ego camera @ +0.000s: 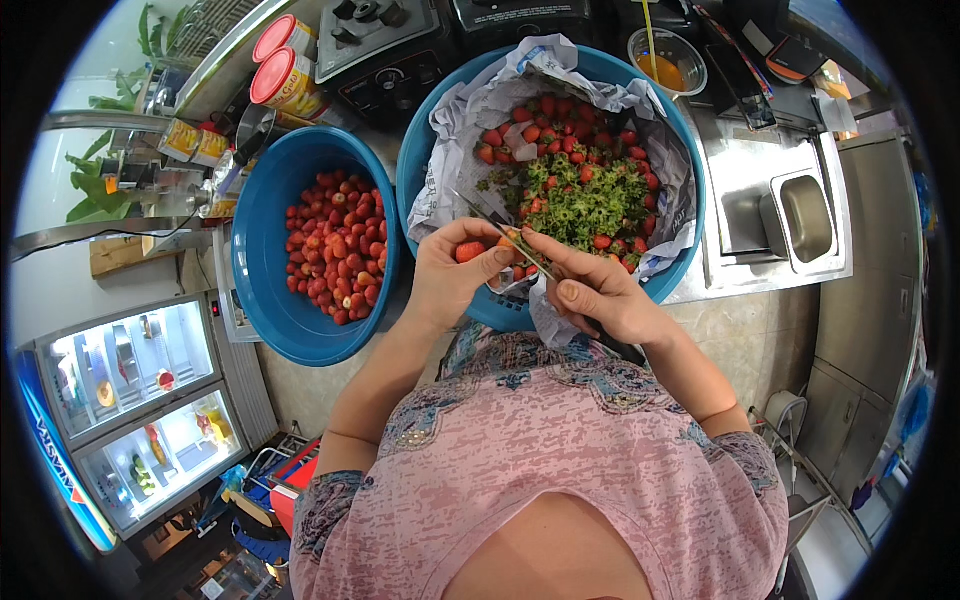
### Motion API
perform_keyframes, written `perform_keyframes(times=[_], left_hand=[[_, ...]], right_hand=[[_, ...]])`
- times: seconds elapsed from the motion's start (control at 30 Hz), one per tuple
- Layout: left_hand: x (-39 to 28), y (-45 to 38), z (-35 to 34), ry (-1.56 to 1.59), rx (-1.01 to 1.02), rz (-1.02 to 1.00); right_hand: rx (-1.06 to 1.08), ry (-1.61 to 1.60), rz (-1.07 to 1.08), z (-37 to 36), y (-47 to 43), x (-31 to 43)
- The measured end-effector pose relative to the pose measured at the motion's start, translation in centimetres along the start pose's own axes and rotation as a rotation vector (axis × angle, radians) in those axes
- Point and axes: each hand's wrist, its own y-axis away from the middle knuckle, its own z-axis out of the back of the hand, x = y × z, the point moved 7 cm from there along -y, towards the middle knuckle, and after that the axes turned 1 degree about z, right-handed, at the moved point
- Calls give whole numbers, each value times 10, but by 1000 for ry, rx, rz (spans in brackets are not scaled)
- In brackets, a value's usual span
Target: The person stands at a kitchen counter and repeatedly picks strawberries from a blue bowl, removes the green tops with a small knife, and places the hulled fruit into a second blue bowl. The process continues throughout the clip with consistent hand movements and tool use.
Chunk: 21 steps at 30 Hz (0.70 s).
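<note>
My left hand (442, 281) holds a red strawberry (470, 252) against the palm, and a paler orange strawberry (512, 238) between its fingertips and thumb. A knife is in my right hand (611, 296); its thin blade (478, 208) slants across the paler strawberry. The knife's handle is mostly hidden by the fingers. Both hands are over the near edge of a blue plastic basin (412, 157) lined with crumpled newspaper (454, 142). Inside lie red strawberries (562, 112) and a heap of green strawberry tops (589, 199). To the left, a second blue basin (259, 232) contains many hulled strawberries (337, 255).
Behind the basins are black appliances with knobs (386, 82) and lidded cans (277, 79). A plastic cup (679, 64) with a yellow straw is close to the lined basin's far right rim. Right of it is a steel sink (806, 217). A lit display fridge (135, 367) is at left.
</note>
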Motion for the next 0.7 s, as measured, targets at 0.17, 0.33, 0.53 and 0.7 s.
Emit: perform_keyframes(times=[0.17,0.33,0.53,0.7], left_hand=[[-1,6,-6,-73,-86,-27],[6,8,-9,-231,-78,-53],[-5,7,-9,-251,-38,-105],[-7,9,-17,-291,32,-207]], right_hand=[[-95,100,89,2,-3,0],[-165,72,187,4,-7,0],[-60,131,157,6,-7,0],[-177,-9,120,13,-13,-7]])
